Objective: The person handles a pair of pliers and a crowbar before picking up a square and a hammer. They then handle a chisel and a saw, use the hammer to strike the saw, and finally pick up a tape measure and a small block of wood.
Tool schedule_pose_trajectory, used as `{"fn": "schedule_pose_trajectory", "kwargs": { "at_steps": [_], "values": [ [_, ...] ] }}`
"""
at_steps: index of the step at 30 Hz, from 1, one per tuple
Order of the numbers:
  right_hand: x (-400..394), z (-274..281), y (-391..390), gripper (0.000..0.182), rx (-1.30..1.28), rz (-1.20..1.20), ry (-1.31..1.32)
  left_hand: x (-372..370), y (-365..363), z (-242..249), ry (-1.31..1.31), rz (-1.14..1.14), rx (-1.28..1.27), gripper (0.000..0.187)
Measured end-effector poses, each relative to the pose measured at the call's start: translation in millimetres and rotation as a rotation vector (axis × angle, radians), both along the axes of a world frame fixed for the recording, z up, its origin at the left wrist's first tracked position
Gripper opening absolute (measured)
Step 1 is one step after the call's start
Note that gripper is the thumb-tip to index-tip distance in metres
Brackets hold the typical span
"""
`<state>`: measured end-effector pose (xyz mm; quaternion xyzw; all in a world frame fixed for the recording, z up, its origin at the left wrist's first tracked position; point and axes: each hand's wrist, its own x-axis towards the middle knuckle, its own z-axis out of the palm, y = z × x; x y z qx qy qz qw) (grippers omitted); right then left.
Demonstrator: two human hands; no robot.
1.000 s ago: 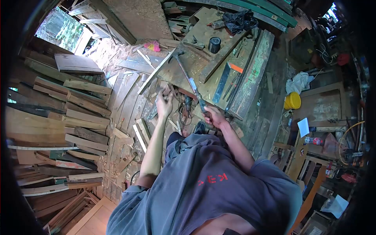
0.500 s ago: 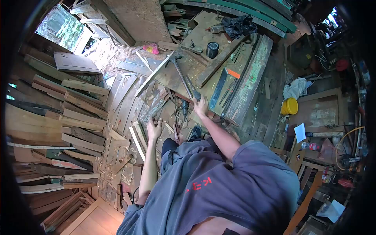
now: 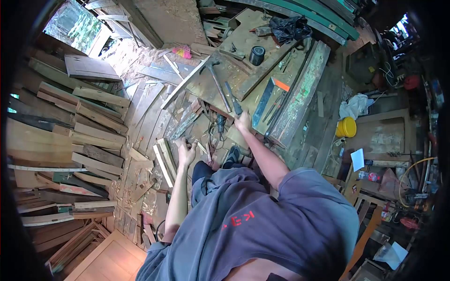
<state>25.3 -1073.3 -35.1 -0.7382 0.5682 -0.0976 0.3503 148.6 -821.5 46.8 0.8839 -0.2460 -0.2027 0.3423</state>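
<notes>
My right hand (image 3: 243, 122) is closed around the dark handle of a chisel-like tool (image 3: 233, 99), its narrow blade pointing away over the workbench (image 3: 206, 89). Just left of that tool lies a claw hammer (image 3: 218, 84), head toward the far left edge. To the right, a square (image 3: 267, 100) with a blue-black arm and an orange arm rests on the bench. My left hand (image 3: 187, 152) hovers over the littered floor left of my knee, its fingers curled; whether anything small is between them is hard to see.
A corded power tool (image 3: 221, 124) sits below the bench edge. On the bench are a dark can (image 3: 257, 55), a black plastic bag (image 3: 289, 29) and a thick painted beam (image 3: 302, 96). Stacked boards (image 3: 101, 117) line the left. A yellow bucket (image 3: 346, 127) stands right.
My right hand has shifted slightly forward with the chisel-like tool, whose blade now shows farther from the hammer. My left hand stays nearly in place. The view has shifted a little.
</notes>
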Motion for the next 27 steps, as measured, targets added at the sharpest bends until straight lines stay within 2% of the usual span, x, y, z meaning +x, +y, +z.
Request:
{"fn": "schedule_pose_trajectory", "kwargs": {
  "at_steps": [3,8,9,12,16,17,20,22,24,26,27],
  "values": [
    [12.4,-35.9,-7.7,0.038,-0.091,-0.019,-0.170,-1.9,1.5,3.0,0.067,0.012,-0.020,0.041],
    [34.9,-20.6,-10.2,0.032,-0.176,-0.036,-0.318,5.7,15.1,-18.1,0.088,0.044,-0.033,0.034],
    [38.5,-11.6,-7.7,0.034,-0.102,-0.099,-0.288,7.2,17.5,-18.1,0.105,0.057,-0.031,0.034],
    [39.3,5.5,0.1,0.041,-0.028,-0.076,-0.010,12.1,28.0,-19.8,0.100,0.085,-0.054,0.035],
    [32.9,31.7,11.2,0.040,0.041,0.163,0.152,10.8,36.5,-16.7,0.107,0.137,-0.026,0.033],
    [33.2,16.2,12.1,0.041,-0.059,0.192,0.150,11.1,38.8,-16.8,0.135,0.144,-0.033,0.032],
    [40.9,8.4,8.7,0.044,-0.068,0.226,0.257,10.2,45.6,-14.7,0.158,0.161,-0.070,0.033],
    [45.2,12.7,8.3,0.045,-0.086,0.173,0.232,9.9,50.6,-13.0,0.129,0.180,-0.094,0.033],
    [46.9,8.3,3.6,0.050,-0.123,0.211,0.223,12.7,56.0,-9.3,0.205,0.211,-0.027,0.038],
    [48.6,8.2,3.0,0.051,-0.193,0.236,0.262,9.1,57.3,24.3,0.268,0.267,0.016,0.044],
    [50.7,15.0,7.4,0.050,-0.193,0.244,0.263,12.3,64.7,7.4,0.188,0.231,0.031,0.045]
  ]
}}
